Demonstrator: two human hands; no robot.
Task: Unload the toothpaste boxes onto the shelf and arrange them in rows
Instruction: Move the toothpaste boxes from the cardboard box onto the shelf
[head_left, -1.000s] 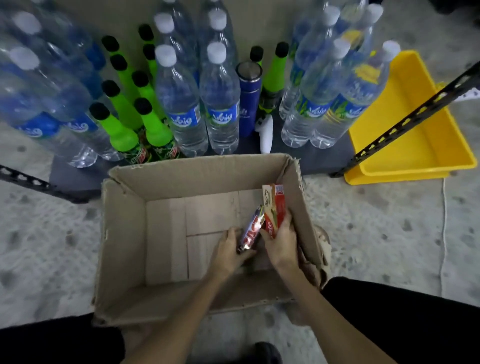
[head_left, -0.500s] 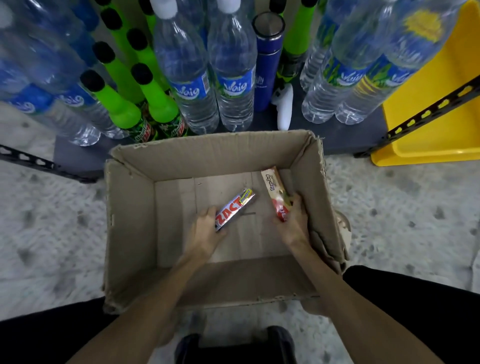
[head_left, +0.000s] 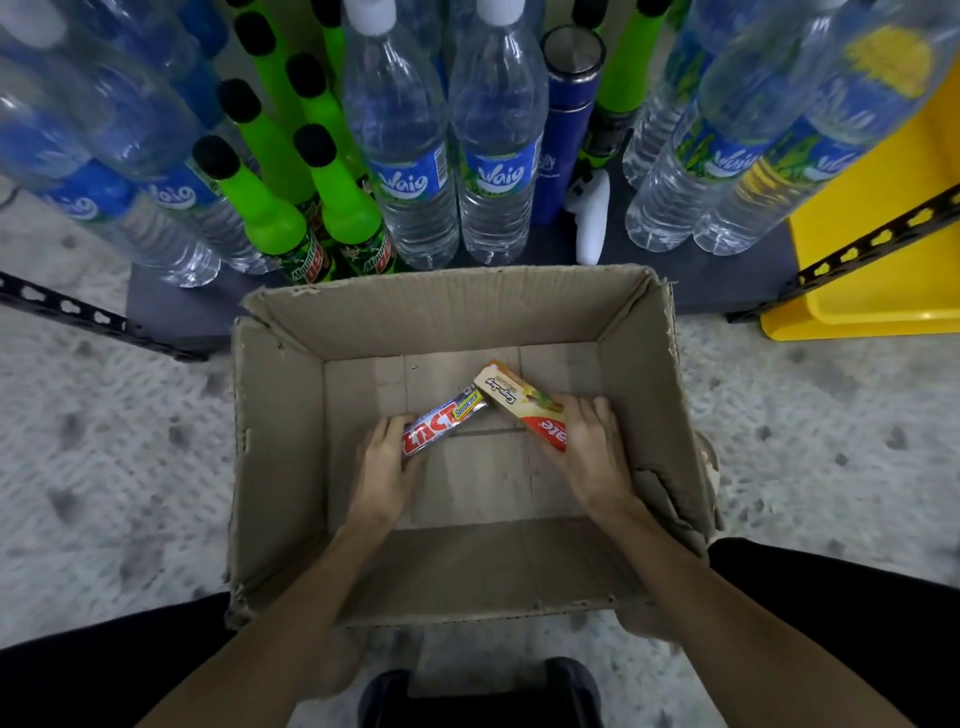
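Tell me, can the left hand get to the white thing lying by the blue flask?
Probably not right now. The left hand is down inside the cardboard box holding the ZACT box, and the box's far wall stands between it and the white thing.

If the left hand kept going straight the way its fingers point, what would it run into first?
The left hand already grips the ZACT toothpaste box and points up-right into the cardboard box. Carried onward, its held box would probably first meet the cream-and-red toothpaste box in the right hand; they look nearly touching, though depth is unclear.
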